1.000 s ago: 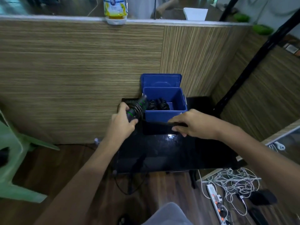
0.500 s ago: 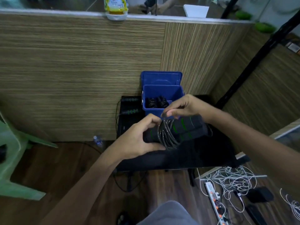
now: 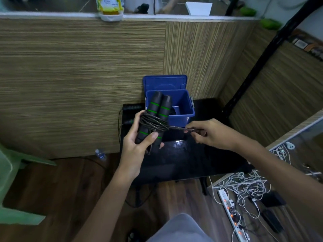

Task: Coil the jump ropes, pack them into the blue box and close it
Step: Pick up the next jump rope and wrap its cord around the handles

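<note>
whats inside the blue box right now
Inside the blue box, something dark lies at the bottom, probably a coiled rope, too hidden to be sure. The jump rope handles held by the left hand cover the box's left part.

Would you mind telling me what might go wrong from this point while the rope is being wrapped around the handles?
1. The right hand pinches only the thin rope end; if it slips, the coil may loosen.
2. The left hand grips the jump rope handles low, so they might tilt apart.
3. The blue box already holds something dark; the bundle may fit tightly.
</note>
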